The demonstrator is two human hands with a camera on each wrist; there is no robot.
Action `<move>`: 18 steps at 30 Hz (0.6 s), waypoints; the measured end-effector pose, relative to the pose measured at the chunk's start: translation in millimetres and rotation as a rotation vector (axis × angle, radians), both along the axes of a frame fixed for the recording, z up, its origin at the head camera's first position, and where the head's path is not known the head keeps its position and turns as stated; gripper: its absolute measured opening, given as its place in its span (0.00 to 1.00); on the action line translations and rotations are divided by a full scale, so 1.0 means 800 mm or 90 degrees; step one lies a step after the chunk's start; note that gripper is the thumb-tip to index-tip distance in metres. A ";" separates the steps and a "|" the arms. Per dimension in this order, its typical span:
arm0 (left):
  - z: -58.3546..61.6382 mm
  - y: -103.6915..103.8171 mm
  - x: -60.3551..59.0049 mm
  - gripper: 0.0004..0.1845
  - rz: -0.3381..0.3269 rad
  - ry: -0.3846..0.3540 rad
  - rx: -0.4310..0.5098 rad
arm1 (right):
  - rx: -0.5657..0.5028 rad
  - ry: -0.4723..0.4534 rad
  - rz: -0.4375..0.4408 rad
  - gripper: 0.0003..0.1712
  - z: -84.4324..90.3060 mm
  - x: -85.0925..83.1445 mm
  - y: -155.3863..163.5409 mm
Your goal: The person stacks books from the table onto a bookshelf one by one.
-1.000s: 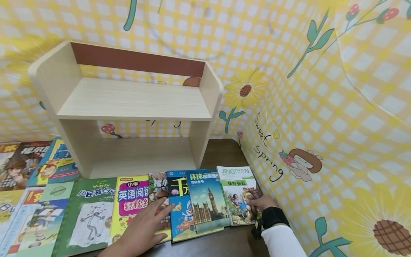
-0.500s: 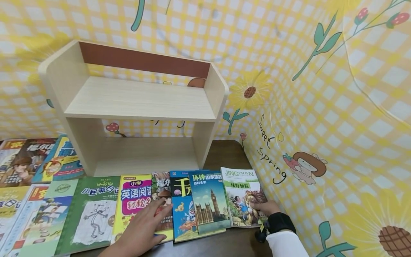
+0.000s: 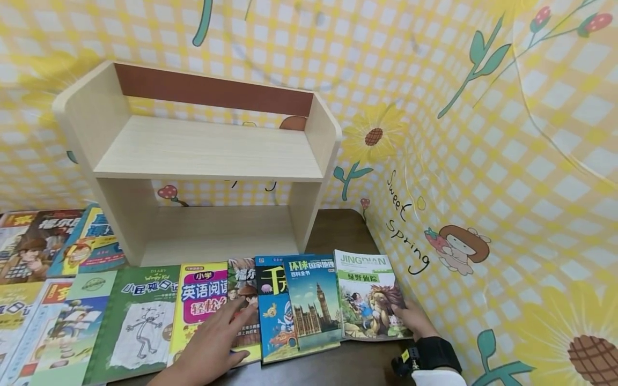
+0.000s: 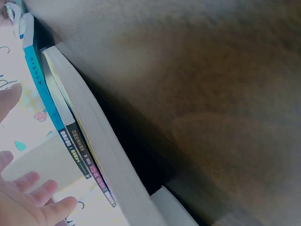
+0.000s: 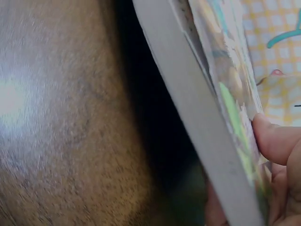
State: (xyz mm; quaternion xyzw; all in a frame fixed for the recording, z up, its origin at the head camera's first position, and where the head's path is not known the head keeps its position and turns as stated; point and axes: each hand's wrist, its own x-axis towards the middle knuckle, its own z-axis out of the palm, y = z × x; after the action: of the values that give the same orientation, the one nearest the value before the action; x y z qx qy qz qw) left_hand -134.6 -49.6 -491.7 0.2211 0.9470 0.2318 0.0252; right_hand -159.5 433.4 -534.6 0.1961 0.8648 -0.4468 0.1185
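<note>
Yellow checked floral backdrop (image 3: 483, 161) surrounds a dark wooden table (image 3: 338, 230).

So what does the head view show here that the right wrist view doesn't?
Only the head view shows the wooden shelf, the row of books and the left hand flat on them. Only the right wrist view shows the page edges and thumb up close. Both show the right hand holding the lion-cover book.

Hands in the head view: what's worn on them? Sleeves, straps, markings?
The right hand is bare, with a wide black band strapped round the wrist; a small black unit with a yellow tag sits on the band's inner side. Below the band a white sleeve begins. The left hand is bare, with no ring, strap or sleeve showing in frame.
</note>
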 end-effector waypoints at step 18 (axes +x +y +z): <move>-0.004 -0.006 -0.005 0.46 0.034 -0.062 0.045 | -0.103 -0.022 -0.060 0.41 0.055 0.019 -0.062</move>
State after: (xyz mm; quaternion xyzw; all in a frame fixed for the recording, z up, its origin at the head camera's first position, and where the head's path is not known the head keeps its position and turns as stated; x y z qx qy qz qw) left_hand -138.3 -54.1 -494.6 0.1852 0.9413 0.2762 0.0574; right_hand -144.3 383.7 -490.3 0.2339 0.8135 -0.5169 0.1275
